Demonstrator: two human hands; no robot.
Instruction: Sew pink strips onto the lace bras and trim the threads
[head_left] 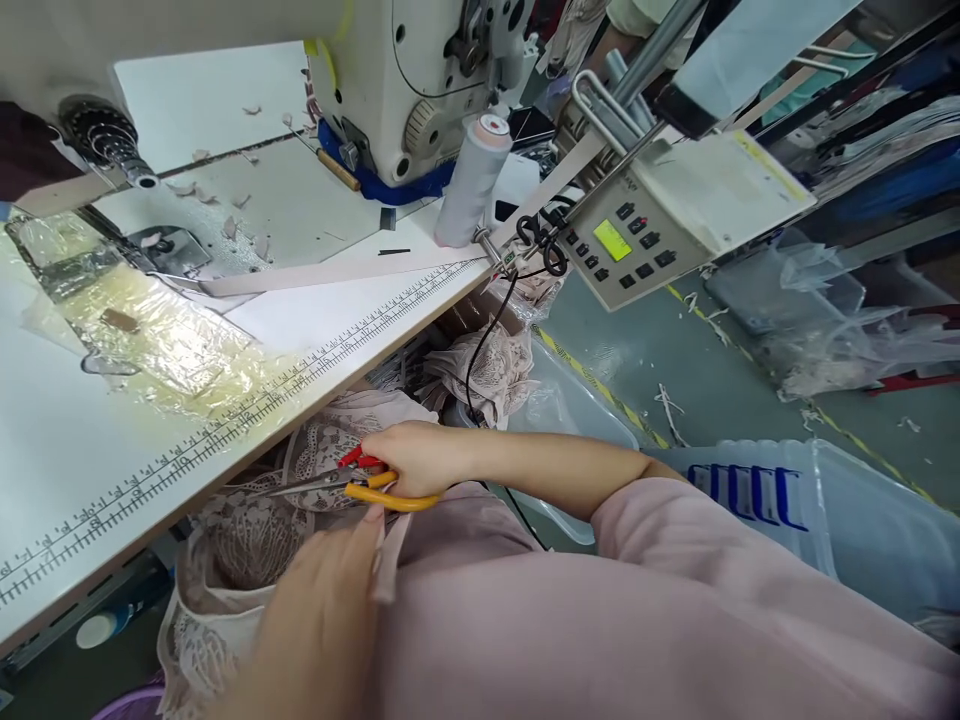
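My right hand [420, 460] is closed around scissors [401, 500] with yellow-orange handles. Their metal blades point left over beige lace fabric [330, 445], and a small red piece [358, 457] shows by the fingers. Below, my left hand [322, 610] is slightly blurred, its thumb close to the scissor handle. It pinches a pale pink fabric strip [388, 560] that hangs beside its fingers. A bundle of lace garments [247, 540] rests across my lap, under the table edge and partly behind my left hand.
A sewing machine [420, 100] stands on the white table [67, 440] with a printed ruler edge. A thread cone [474, 180] and control box [630, 235] are at the right. Clear plastic bins [862, 520] sit on the floor, and a black cable [472, 370] hangs down.
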